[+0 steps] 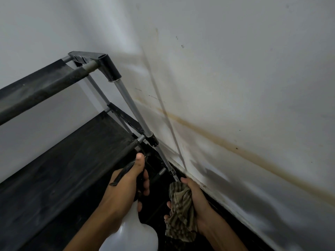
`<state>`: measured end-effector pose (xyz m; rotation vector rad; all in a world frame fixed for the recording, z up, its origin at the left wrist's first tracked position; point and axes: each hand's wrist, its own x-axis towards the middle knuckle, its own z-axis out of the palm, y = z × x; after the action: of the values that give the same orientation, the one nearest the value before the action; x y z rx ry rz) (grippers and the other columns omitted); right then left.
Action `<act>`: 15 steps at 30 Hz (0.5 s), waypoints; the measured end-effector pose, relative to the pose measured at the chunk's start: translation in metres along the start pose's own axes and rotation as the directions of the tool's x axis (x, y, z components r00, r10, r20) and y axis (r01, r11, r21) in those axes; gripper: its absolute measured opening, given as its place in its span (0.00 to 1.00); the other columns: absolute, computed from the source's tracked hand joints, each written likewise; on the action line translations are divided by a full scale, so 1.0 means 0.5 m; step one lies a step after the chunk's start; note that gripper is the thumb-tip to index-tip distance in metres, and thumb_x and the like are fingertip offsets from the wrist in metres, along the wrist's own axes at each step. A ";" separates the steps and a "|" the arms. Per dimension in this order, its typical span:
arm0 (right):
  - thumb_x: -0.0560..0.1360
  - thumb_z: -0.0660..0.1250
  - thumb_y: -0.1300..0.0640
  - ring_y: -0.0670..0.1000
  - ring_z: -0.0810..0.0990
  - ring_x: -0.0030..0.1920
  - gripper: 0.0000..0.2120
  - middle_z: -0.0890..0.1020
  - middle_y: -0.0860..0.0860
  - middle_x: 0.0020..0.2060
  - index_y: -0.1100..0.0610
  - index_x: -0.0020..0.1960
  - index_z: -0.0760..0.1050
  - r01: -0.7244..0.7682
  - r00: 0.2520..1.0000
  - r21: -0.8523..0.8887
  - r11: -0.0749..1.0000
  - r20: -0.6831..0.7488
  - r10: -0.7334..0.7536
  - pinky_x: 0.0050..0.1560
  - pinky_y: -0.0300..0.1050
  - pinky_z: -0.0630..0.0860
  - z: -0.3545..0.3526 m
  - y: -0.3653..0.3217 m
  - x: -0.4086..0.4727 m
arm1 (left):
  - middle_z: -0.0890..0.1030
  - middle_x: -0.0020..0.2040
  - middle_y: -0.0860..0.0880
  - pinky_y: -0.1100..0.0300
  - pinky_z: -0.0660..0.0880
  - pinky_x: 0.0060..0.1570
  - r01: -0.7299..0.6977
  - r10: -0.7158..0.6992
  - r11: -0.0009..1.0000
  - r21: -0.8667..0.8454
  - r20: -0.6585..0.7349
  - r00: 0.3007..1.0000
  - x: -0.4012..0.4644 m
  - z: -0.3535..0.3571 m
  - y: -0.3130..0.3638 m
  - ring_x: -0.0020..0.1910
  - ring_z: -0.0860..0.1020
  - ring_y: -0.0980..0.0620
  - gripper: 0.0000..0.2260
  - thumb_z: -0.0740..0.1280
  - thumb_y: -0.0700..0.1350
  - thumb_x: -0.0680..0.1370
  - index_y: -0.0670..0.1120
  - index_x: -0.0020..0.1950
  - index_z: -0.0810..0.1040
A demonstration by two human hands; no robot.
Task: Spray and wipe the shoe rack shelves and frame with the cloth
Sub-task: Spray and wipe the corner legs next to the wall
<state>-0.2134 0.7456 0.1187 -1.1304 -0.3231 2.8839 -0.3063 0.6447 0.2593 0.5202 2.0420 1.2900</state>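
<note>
head | left hand (126,185) grips spray bottle (132,230) | right hand (195,201) holds cloth (181,212)

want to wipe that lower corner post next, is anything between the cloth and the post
Nothing visible stands between them. The striped cloth, gripped in the right hand, sits right below the lower metal post, its top about at the post's lower end. The spray bottle in the left hand is off to the side.

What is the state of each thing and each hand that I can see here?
Left hand: grips the spray bottle's black head.
Spray bottle: white, held upright, nozzle towards the frame.
Right hand: grips the bunched cloth.
Cloth: striped, crumpled, touching the lower pole.
Shoe rack: standing in the corner, its black shelves look dusty.
Wall: white, with a brown stain line.
</note>
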 end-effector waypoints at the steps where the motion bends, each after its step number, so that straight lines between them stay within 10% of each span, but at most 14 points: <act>1: 0.67 0.68 0.42 0.58 0.77 0.43 0.32 0.73 0.61 0.55 0.58 0.64 0.70 -0.001 1.000 -0.003 1.000 -0.005 0.001 0.42 0.55 0.77 0.000 0.000 -0.002 | 0.74 0.28 0.47 0.59 0.66 0.23 0.004 -0.004 1.000 -0.006 -0.011 1.000 0.001 0.000 0.003 0.28 0.73 0.49 0.24 0.62 0.72 0.61 0.51 0.27 0.77; 8: 0.72 0.65 0.42 0.59 0.76 0.46 0.27 0.74 0.61 0.55 0.59 0.62 0.71 0.003 1.000 -0.023 1.000 -0.014 -0.004 0.43 0.55 0.76 0.006 0.007 -0.013 | 0.76 0.28 0.47 0.58 0.67 0.26 0.017 -0.017 1.000 -0.006 -0.037 0.999 0.008 0.005 0.003 0.28 0.74 0.49 0.25 0.62 0.73 0.60 0.51 0.26 0.77; 15: 0.73 0.61 0.52 0.57 0.69 0.41 0.12 0.69 0.56 0.34 0.59 0.37 0.66 0.139 0.988 -0.050 0.989 -0.058 -0.141 0.41 0.49 0.74 0.016 0.009 -0.025 | 0.71 0.27 0.49 0.60 0.66 0.24 0.027 -0.027 1.000 0.004 -0.041 0.999 0.006 0.005 0.005 0.26 0.70 0.52 0.24 0.62 0.73 0.61 0.52 0.25 0.76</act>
<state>-0.2095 0.7385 0.1317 -1.1510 -0.4493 2.7277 -0.3067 0.6495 0.2599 0.4698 2.0792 1.2900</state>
